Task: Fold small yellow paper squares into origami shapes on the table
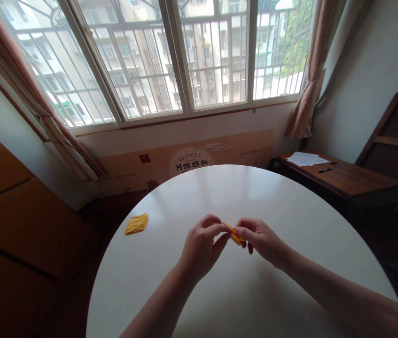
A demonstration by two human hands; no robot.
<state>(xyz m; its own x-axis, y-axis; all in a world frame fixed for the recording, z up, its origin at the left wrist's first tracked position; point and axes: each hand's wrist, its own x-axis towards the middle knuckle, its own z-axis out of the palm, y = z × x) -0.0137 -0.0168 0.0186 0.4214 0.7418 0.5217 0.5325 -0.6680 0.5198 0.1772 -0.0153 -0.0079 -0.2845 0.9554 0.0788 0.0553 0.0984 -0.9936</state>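
Observation:
Over the middle of a round white table (216, 197), a small yellow packet (237, 238) is held between both hands. My left hand (204, 241) pinches its left end with thumb and fingertips. At its right end, the fingers of my right hand (260, 237) are closed on it too. The packet looks narrow and tilted, and my fingers hide part of it; its exact kind is not clear. Another flat, square yellow packet (136, 224) lies on the table at the left, apart from both hands.
A barred window (184, 61) with tied curtains (308, 103) stands beyond the table. On the right, a wooden side table (361, 178) carries white papers (304, 158) and a dark pen (324, 171). Orange-brown cabinets (19, 225) are at the left.

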